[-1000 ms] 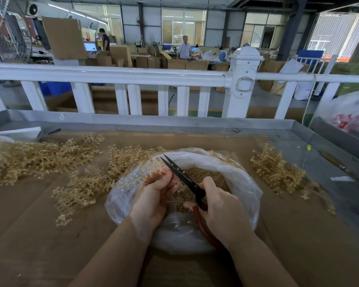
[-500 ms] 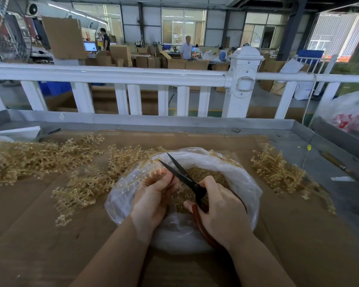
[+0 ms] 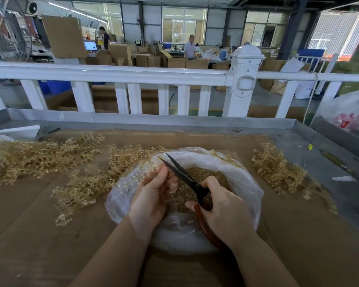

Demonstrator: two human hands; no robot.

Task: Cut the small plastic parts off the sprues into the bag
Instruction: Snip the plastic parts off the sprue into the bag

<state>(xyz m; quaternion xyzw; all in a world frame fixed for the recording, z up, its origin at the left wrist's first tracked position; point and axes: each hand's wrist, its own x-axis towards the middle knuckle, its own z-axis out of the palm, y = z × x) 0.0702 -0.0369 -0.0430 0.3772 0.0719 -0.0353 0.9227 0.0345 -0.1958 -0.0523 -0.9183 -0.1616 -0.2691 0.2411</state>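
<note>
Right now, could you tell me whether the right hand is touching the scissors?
Touching. The head view shows the right hand gripping the scissors, fingers curled round the red handle.

Free room and obstacles, as I see them from my seat: bare cardboard (image 3: pixel 39 245) at lower left and lower right of the frame, passable; sprue heap (image 3: pixel 35 156) across centre left, blocking; second heap (image 3: pixel 85 187) just left of the bag (image 3: pixel 243 179), touching its rim; smaller heap (image 3: pixel 282 172) at centre right, with a brown gap between it and the bag; metal tray wall (image 3: pixel 153 121) and white railing (image 3: pixel 112 74) closing the far side; bag mouth crowded by both hands and open scissors (image 3: pixel 182 175)
</note>
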